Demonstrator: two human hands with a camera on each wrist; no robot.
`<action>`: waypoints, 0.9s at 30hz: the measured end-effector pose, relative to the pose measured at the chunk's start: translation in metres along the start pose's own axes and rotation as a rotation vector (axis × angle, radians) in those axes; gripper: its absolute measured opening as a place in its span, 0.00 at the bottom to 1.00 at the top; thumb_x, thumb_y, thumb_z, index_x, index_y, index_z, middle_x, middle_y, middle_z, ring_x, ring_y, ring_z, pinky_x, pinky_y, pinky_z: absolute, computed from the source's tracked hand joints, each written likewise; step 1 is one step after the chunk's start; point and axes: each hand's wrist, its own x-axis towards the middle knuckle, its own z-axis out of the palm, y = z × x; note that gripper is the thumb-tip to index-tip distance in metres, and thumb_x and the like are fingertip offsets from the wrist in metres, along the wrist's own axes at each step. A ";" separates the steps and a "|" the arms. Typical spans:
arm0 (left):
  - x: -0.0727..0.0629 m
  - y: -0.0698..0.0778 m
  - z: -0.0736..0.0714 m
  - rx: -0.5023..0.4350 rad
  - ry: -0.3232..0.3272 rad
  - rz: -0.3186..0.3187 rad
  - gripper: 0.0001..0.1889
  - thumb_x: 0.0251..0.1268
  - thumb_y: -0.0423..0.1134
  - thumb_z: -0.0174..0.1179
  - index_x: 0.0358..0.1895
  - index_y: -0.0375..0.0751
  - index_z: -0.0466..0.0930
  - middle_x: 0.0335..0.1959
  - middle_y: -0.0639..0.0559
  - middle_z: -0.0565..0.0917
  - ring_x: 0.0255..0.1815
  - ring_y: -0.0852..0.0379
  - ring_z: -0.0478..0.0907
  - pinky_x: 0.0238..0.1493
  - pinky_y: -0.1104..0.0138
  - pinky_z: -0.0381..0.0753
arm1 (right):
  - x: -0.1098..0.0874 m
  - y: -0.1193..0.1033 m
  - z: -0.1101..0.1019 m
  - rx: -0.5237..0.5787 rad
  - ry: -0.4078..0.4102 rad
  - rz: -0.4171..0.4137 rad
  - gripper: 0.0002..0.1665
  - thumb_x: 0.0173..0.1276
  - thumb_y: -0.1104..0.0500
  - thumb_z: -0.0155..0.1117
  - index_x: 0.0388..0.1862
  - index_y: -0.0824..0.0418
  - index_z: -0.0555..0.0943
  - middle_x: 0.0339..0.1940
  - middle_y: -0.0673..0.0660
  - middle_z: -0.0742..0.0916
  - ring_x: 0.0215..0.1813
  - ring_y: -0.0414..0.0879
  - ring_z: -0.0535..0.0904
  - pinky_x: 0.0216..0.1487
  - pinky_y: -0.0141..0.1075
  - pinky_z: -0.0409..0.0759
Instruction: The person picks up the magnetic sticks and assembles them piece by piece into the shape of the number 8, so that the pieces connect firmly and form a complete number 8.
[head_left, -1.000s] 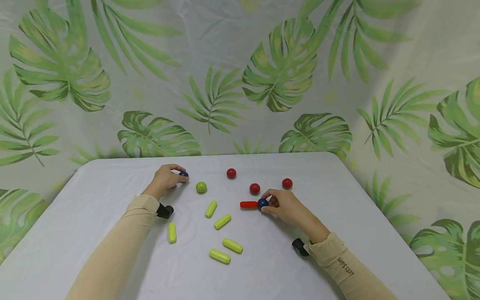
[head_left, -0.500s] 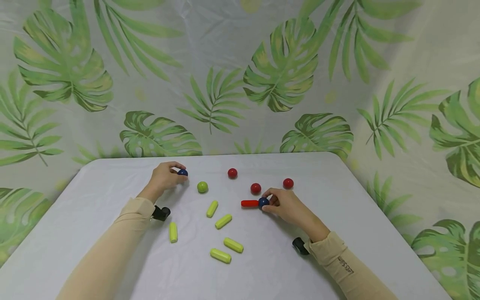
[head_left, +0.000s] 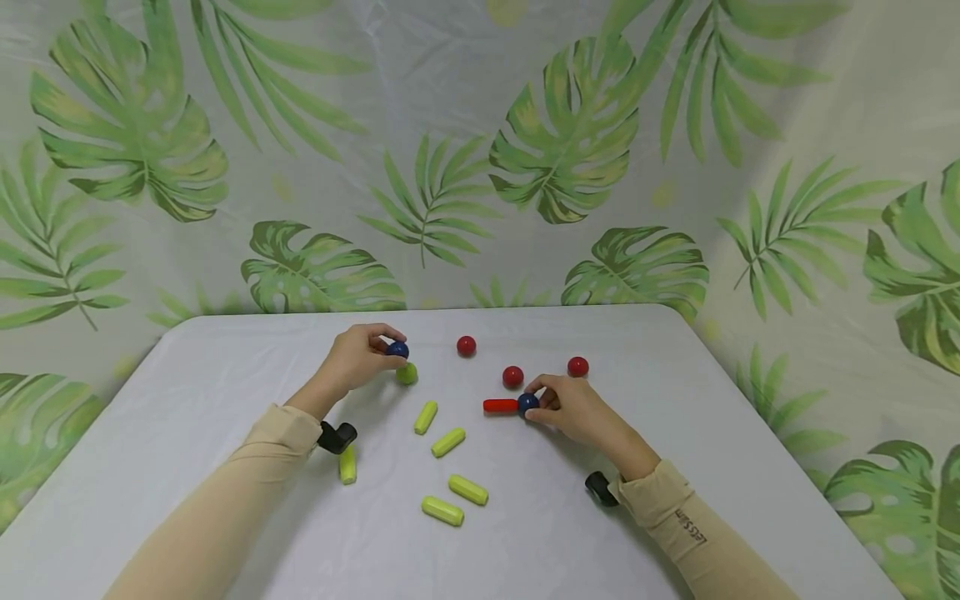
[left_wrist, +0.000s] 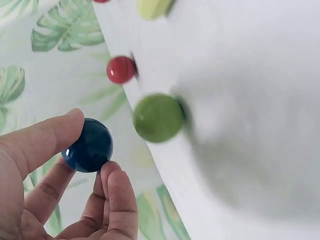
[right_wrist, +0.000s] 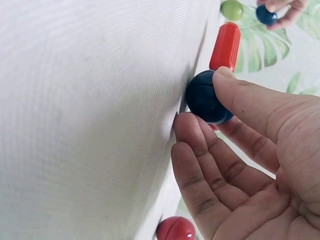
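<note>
My left hand (head_left: 361,357) pinches a blue ball (left_wrist: 90,145) between thumb and fingers, raised over the table. In the head view that ball overlaps the upper edge of a green ball (head_left: 407,374) standing on the cloth. To the right, my right hand (head_left: 572,409) holds a second blue ball (right_wrist: 204,97) by thumb and fingertips, low at the table surface. A red stick (head_left: 500,406) extends leftward from this ball, its end right at the ball's side. The right wrist view shows the stick (right_wrist: 225,46) as a ribbed red rod.
Three red balls stand toward the back, one (head_left: 513,377) just behind the red stick, one (head_left: 467,346) farther back, one (head_left: 577,367) behind my right hand. Several yellow-green sticks (head_left: 448,442) lie in front on the white table (head_left: 525,533). A leaf-print curtain hangs behind.
The left hand has lifted its blue ball and carried it rightward from the back left toward the green ball. The right hand, its blue ball and the red stick have hardly moved.
</note>
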 end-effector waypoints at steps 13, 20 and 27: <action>-0.011 0.029 0.038 0.035 -0.109 0.145 0.16 0.65 0.38 0.77 0.55 0.46 0.89 0.45 0.45 0.91 0.47 0.50 0.86 0.49 0.59 0.85 | 0.000 0.000 -0.001 0.014 -0.009 0.008 0.20 0.72 0.56 0.77 0.59 0.60 0.85 0.39 0.54 0.87 0.38 0.45 0.79 0.38 0.33 0.80; -0.013 0.035 0.056 0.060 -0.158 0.134 0.15 0.64 0.38 0.78 0.53 0.48 0.90 0.44 0.47 0.91 0.45 0.53 0.86 0.51 0.59 0.86 | 0.000 0.001 -0.001 0.007 -0.005 -0.002 0.20 0.72 0.56 0.77 0.59 0.60 0.85 0.39 0.55 0.87 0.37 0.45 0.79 0.38 0.34 0.80; -0.012 0.039 0.071 0.105 -0.186 0.154 0.15 0.63 0.36 0.78 0.52 0.45 0.90 0.42 0.47 0.93 0.43 0.55 0.86 0.48 0.62 0.84 | 0.001 0.000 -0.001 0.007 -0.006 -0.002 0.19 0.72 0.56 0.77 0.59 0.60 0.85 0.38 0.55 0.87 0.37 0.45 0.78 0.38 0.34 0.79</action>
